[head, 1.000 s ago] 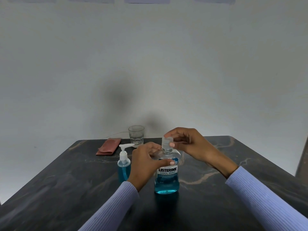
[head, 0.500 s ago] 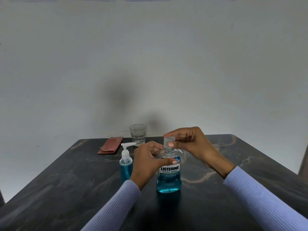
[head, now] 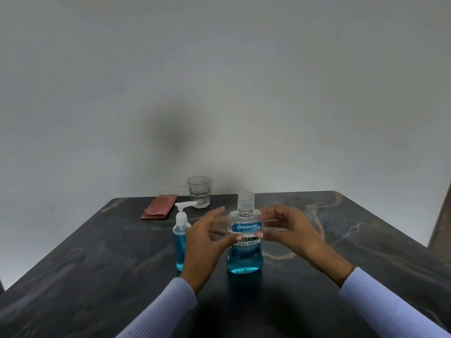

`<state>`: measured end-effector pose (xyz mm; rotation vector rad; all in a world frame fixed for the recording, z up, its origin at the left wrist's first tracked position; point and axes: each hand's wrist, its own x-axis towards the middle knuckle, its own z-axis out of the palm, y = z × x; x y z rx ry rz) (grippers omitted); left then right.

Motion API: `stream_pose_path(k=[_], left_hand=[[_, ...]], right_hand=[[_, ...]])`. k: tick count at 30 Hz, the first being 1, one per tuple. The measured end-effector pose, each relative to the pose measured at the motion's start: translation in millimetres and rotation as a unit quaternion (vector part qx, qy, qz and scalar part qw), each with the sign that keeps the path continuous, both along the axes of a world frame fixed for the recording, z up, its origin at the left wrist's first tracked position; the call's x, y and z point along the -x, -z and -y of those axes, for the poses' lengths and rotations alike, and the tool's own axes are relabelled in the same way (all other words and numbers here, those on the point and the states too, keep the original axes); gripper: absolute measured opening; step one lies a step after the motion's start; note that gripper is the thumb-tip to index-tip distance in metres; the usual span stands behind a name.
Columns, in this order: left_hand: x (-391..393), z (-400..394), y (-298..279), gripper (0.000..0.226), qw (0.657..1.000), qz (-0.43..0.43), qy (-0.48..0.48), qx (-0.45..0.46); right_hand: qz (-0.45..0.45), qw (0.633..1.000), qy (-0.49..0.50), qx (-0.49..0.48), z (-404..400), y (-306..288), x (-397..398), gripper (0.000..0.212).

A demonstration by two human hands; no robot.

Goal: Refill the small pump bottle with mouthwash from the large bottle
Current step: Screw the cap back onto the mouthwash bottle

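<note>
- Two hands flank the large bottle (head: 245, 237): left hand (head: 207, 236) and right hand (head: 290, 230) spread open, blurred, thumbs at the label; whether they touch it I cannot tell.
- Cap (head: 246, 202) on; bottle upright on the table (head: 341, 240).
- Risk, judged: a loose, one-sided squeeze could tip it.
- Small pump bottle (head: 181, 240) just left, behind the left wrist; a knock could topple it.
- Glass (head: 199, 191) and folded cloth (head: 159, 208) well behind, not obstructing.
</note>
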<state>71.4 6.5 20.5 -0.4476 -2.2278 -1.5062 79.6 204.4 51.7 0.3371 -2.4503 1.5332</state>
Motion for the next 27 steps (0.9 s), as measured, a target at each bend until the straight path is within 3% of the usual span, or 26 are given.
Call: stream_pose_path(k=[3,6,14,18,21,27], left_hand=[[1,-1,10,0.033,1.000,0.009,0.003,0.014],[5,-15,11,0.023,1.000,0.016,0.005,0.009],[20,-76,15,0.020,0.999,0.034,0.027,-0.020],[17,-79,17,0.028,0.999,0.034,0.029,-0.001],[5,-62,13,0.035,1.000,-0.005,-0.002,0.017],[-25,-4,-32,0.019,0.990,-0.136,-0.027,-0.034]], right_hand=[[0.007,0.998,0.036,-0.047,-1,15,-3,0.027],[-0.031,0.991,0.086,-0.094,-5,22,-1,0.021],[-0.027,0.968,0.190,-0.161,-37,28,-2,0.034],[0.008,0.925,0.224,-0.308,-44,29,-18,0.017],[-0.009,0.913,0.198,-0.357,-33,26,-32,0.014],[-0.074,0.954,0.081,-0.280,29,16,-16,0.013]])
